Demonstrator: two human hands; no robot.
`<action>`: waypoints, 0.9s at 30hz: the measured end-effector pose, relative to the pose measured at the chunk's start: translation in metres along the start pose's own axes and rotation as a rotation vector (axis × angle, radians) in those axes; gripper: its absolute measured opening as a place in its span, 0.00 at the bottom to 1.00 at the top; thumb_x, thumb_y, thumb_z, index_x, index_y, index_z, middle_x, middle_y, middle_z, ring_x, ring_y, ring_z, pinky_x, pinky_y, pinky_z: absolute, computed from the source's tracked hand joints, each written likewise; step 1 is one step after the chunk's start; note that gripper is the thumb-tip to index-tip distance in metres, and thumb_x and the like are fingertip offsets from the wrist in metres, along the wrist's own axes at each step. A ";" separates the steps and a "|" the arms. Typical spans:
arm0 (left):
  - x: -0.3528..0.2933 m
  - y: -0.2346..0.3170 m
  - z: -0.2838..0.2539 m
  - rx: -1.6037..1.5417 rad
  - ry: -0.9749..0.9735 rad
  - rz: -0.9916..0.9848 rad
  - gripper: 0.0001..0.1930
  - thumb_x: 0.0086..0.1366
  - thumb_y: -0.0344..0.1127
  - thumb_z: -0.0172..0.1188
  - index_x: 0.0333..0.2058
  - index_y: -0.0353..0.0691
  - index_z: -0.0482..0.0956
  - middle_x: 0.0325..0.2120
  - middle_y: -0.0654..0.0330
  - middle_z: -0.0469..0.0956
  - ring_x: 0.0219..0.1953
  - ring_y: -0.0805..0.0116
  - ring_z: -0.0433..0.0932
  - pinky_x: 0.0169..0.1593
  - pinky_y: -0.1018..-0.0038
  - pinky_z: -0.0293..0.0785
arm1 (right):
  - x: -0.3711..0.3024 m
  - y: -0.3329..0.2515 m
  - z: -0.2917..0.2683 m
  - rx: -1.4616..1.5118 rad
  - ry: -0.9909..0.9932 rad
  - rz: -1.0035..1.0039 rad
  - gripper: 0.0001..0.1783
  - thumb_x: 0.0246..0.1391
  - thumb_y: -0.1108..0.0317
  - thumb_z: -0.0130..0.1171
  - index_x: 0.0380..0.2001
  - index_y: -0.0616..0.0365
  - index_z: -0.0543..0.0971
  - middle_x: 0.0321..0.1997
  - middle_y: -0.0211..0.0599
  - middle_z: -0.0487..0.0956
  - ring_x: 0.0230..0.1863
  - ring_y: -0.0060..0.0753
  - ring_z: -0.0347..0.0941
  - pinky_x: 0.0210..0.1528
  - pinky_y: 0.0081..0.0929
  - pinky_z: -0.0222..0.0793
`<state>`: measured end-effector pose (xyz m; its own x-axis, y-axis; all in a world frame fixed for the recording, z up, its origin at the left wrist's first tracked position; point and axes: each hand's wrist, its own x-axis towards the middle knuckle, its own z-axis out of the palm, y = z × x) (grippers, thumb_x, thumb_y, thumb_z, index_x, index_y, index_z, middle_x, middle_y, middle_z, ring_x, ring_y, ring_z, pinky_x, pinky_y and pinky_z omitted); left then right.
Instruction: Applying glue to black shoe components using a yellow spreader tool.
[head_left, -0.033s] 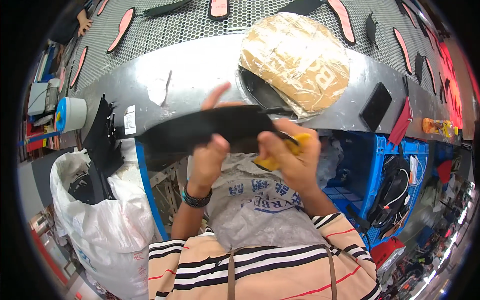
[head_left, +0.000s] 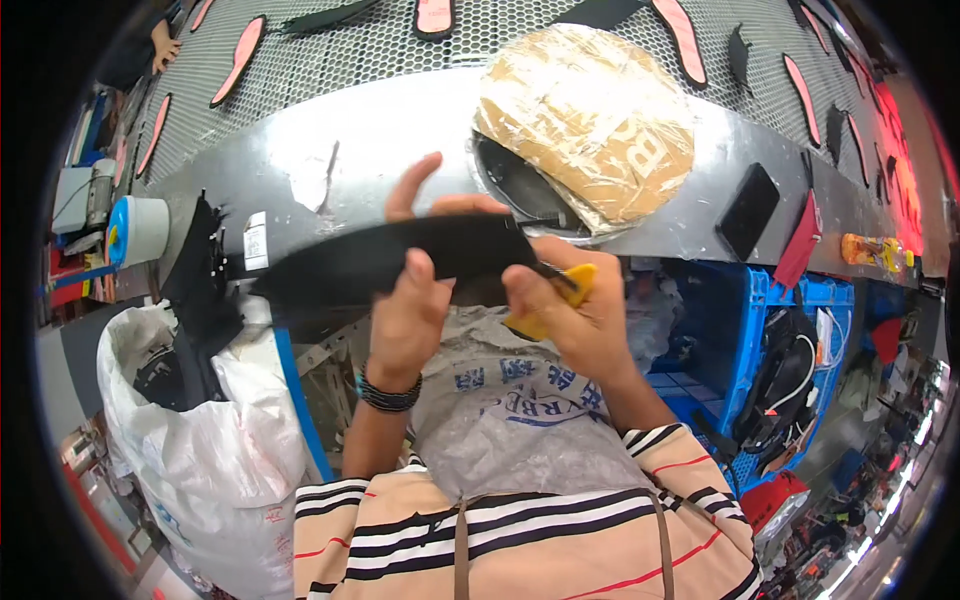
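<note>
- One long black piece (head_left: 430, 245), flat; held lengthwise in front of me at the near edge of the tabletop (head_left: 385, 125); its left end blurred.
- My left hand (head_left: 404, 325): fingers gripping the piece, thumb on its near face, index finger raised beyond its far edge.
- My right hand (head_left: 592, 315): fingers wrapped around a yellow tool (head_left: 579, 284), partly hidden by them; thumb by the piece's right end.
- One round dish (head_left: 505, 165), dark inside, beyond my right hand; a brown cardboard disc (head_left: 590, 110) covers most of it.
- One black phone (head_left: 748, 212), lying to the right of the disc.
- Several pink insoles (head_left: 241, 62), dark-edged, spread on the mesh surface (head_left: 340, 52) beyond.
- One white sack (head_left: 220, 460), open-mouthed, on my left.
</note>
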<state>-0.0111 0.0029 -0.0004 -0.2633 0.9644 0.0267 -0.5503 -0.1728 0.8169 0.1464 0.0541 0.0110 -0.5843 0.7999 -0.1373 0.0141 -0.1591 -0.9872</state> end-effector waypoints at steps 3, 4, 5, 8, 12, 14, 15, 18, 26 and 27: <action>0.001 0.018 -0.011 0.183 0.001 -0.102 0.23 0.74 0.41 0.50 0.60 0.29 0.65 0.49 0.49 0.76 0.50 0.57 0.78 0.52 0.60 0.76 | 0.007 0.008 -0.015 -0.057 0.101 -0.418 0.12 0.58 0.76 0.59 0.46 0.65 0.77 0.36 0.38 0.75 0.34 0.22 0.72 0.37 0.22 0.68; -0.003 0.019 -0.027 0.460 0.204 -0.168 0.16 0.74 0.35 0.50 0.53 0.28 0.72 0.45 0.50 0.79 0.46 0.59 0.80 0.48 0.61 0.78 | 0.005 0.004 -0.023 -0.003 0.170 -0.450 0.15 0.57 0.78 0.58 0.48 0.64 0.75 0.39 0.38 0.74 0.36 0.23 0.72 0.39 0.22 0.68; 0.002 0.021 -0.031 0.348 0.192 -0.068 0.14 0.73 0.33 0.51 0.51 0.29 0.74 0.43 0.50 0.80 0.43 0.60 0.81 0.47 0.63 0.79 | 0.010 0.009 -0.033 -0.174 0.263 -0.533 0.19 0.56 0.80 0.56 0.52 0.62 0.73 0.39 0.36 0.71 0.36 0.26 0.71 0.40 0.23 0.68; -0.003 0.021 -0.063 0.284 0.278 -0.026 0.12 0.71 0.31 0.54 0.47 0.27 0.76 0.40 0.51 0.81 0.39 0.62 0.82 0.42 0.66 0.80 | 0.024 0.002 -0.051 -0.544 0.208 -0.579 0.12 0.55 0.80 0.59 0.44 0.61 0.79 0.39 0.40 0.77 0.38 0.30 0.76 0.40 0.24 0.70; -0.019 0.012 -0.064 0.323 0.370 -0.066 0.10 0.69 0.29 0.57 0.44 0.28 0.77 0.39 0.51 0.81 0.36 0.62 0.82 0.40 0.68 0.81 | 0.039 0.005 -0.041 -0.490 0.214 -0.524 0.10 0.53 0.81 0.63 0.40 0.61 0.81 0.38 0.40 0.79 0.37 0.31 0.78 0.37 0.23 0.72; -0.018 0.009 -0.055 0.306 0.363 -0.058 0.09 0.69 0.28 0.58 0.44 0.27 0.77 0.38 0.51 0.81 0.37 0.62 0.83 0.40 0.67 0.83 | 0.046 0.011 -0.041 -0.508 0.221 -0.608 0.11 0.51 0.81 0.64 0.39 0.61 0.82 0.35 0.39 0.81 0.32 0.30 0.79 0.32 0.22 0.72; -0.018 0.006 -0.052 0.304 0.404 -0.071 0.09 0.68 0.27 0.58 0.43 0.27 0.77 0.38 0.52 0.81 0.37 0.62 0.83 0.39 0.67 0.83 | 0.046 0.013 -0.041 -0.510 0.216 -0.614 0.11 0.51 0.81 0.64 0.39 0.61 0.82 0.35 0.39 0.81 0.32 0.30 0.79 0.32 0.22 0.72; -0.017 0.005 -0.052 0.303 0.451 -0.096 0.08 0.67 0.27 0.59 0.42 0.28 0.77 0.37 0.53 0.81 0.36 0.63 0.83 0.37 0.67 0.85 | 0.045 0.016 -0.040 -0.583 0.200 -0.579 0.09 0.51 0.81 0.64 0.38 0.61 0.82 0.34 0.39 0.81 0.32 0.29 0.79 0.32 0.22 0.72; -0.017 0.003 -0.050 0.334 0.471 -0.137 0.08 0.66 0.26 0.61 0.41 0.28 0.78 0.36 0.53 0.81 0.35 0.63 0.83 0.35 0.68 0.85 | 0.044 0.018 -0.036 -0.384 0.247 -0.394 0.06 0.53 0.78 0.65 0.36 0.62 0.82 0.35 0.37 0.82 0.34 0.23 0.79 0.34 0.19 0.72; -0.016 0.003 -0.047 0.345 0.458 -0.135 0.08 0.66 0.27 0.61 0.41 0.28 0.78 0.36 0.53 0.81 0.35 0.64 0.83 0.35 0.68 0.85 | 0.042 0.015 -0.037 -0.381 0.248 -0.394 0.06 0.53 0.78 0.65 0.36 0.62 0.82 0.35 0.37 0.82 0.34 0.23 0.79 0.34 0.19 0.72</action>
<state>-0.0462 -0.0226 -0.0254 -0.5666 0.7752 -0.2792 -0.3334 0.0942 0.9381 0.1520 0.1068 -0.0123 -0.3987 0.8748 0.2751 0.1513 0.3586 -0.9212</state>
